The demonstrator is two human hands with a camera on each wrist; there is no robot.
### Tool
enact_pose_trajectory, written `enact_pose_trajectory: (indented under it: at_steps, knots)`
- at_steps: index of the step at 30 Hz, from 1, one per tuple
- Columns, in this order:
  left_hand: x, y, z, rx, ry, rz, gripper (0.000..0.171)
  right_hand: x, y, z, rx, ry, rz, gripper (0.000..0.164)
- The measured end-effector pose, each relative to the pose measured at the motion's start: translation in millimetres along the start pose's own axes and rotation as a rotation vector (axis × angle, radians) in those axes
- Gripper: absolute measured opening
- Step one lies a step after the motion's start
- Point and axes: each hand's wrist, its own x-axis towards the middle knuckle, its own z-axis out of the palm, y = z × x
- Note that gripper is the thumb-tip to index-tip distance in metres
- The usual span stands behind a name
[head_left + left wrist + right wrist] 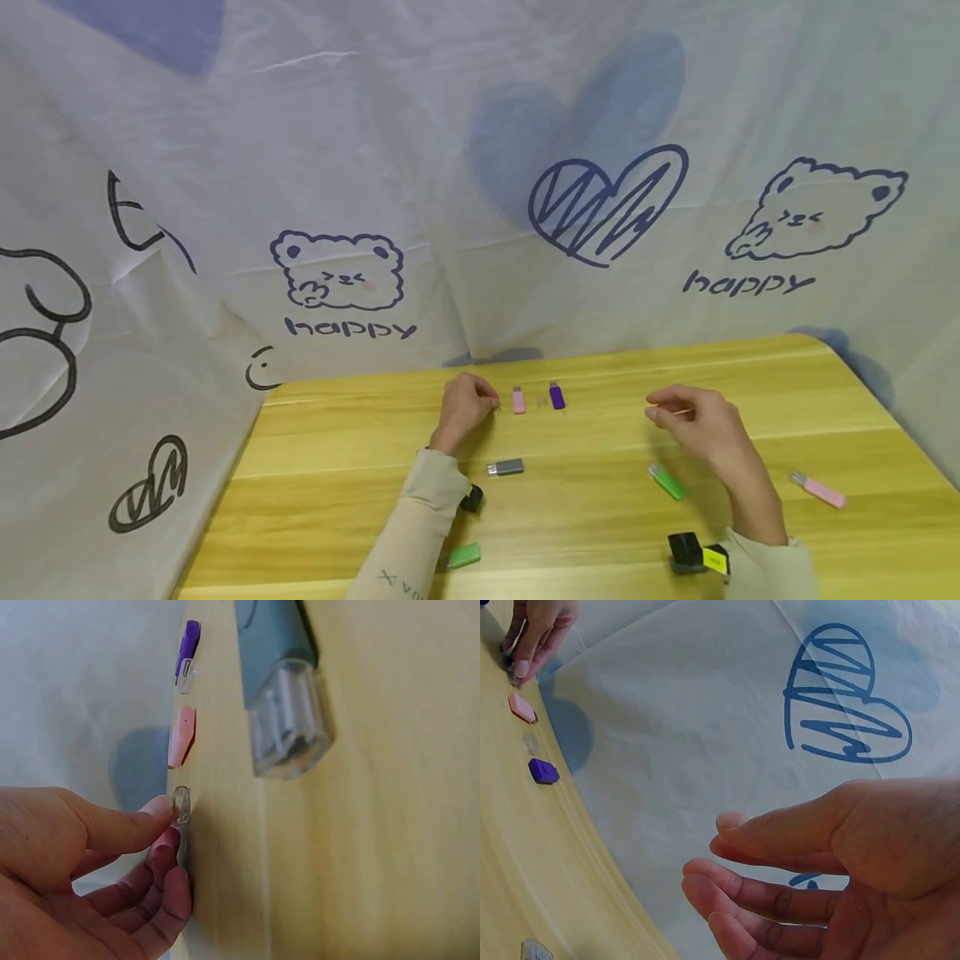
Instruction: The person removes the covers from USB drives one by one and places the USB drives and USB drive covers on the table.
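Note:
My left hand (467, 404) is at the back of the table, its thumb and fingertips pinching a small clear plastic cap (181, 804) at the tabletop. Just right of it lies a pink USB stick (519, 400), its metal plug bare. Beyond that are another clear cap (542, 402) and a purple USB stick (557, 396). A grey USB stick (507, 467) lies nearer the left forearm; its plug end wears a clear cap (291, 720) in the left wrist view. My right hand (701, 421) hovers above the right side, fingers loosely bent, holding nothing.
Below the right hand lies a green USB stick (667, 482), with a second pink one (819, 491) farther right. Another green stick (463, 556) is beside the left sleeve. A printed cloth (480, 292) hangs behind the wooden table (585, 517).

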Motion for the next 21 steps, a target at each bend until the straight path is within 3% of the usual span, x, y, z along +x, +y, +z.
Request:
enact_pose_trajectory:
  at_steps: [11, 16, 21]
  knots:
    - [-4.8, 0.1, -4.9, -0.064, 0.041, 0.054, 0.004, 2.6, 3.2, -3.0, -0.014, -0.003, -0.005, 0.023]
    - [-19.1, 4.4, -12.5, -0.129, 0.065, 0.063, 0.004, 1.4, 6.4, -2.7, -0.037, -0.027, 0.012, 0.023]
    - [-34.6, 18.1, -20.8, -0.218, 0.112, 0.054, 0.008, 1.4, 11.1, -1.9, -0.045, -0.056, 0.039, 0.023]
